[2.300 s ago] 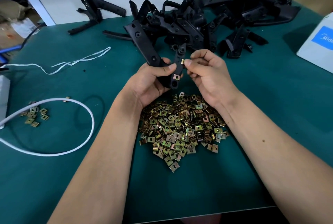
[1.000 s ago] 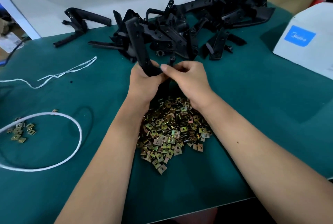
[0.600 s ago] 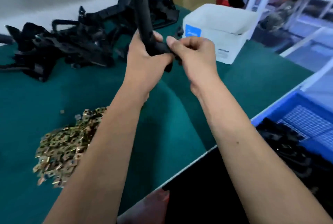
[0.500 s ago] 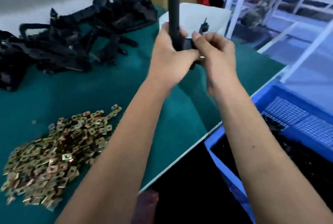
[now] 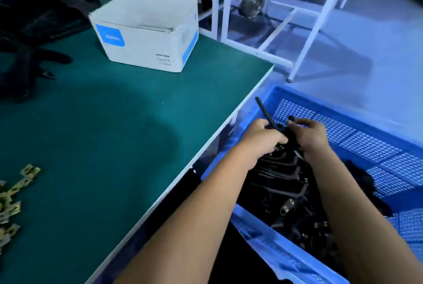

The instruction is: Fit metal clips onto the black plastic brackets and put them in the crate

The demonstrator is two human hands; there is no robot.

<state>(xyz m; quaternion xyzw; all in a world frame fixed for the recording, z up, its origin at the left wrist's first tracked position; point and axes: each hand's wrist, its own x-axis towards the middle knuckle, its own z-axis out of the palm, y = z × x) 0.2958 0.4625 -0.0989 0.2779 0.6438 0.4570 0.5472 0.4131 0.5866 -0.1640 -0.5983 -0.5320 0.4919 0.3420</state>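
Note:
Both my hands hold one black plastic bracket (image 5: 266, 115) over the blue crate (image 5: 357, 132) to the right of the table. My left hand (image 5: 262, 138) grips its long arm, which sticks up to the left. My right hand (image 5: 309, 134) grips the bracket's other end. Below them, several black brackets (image 5: 286, 183) with clips lie stacked in the crate. Part of the metal clip pile (image 5: 11, 196) shows at the left edge of the green table. More loose black brackets (image 5: 34, 23) lie at the table's far left.
A white cardboard box (image 5: 146, 32) with blue labels stands open at the back of the green table (image 5: 103, 135). The table's white edge runs diagonally beside the crate. A white metal frame (image 5: 274, 20) stands on the floor beyond.
My view has swung right, from the table to the crate. Both hands have carried the bracket off the table and lowered it over the brackets stacked in the crate.

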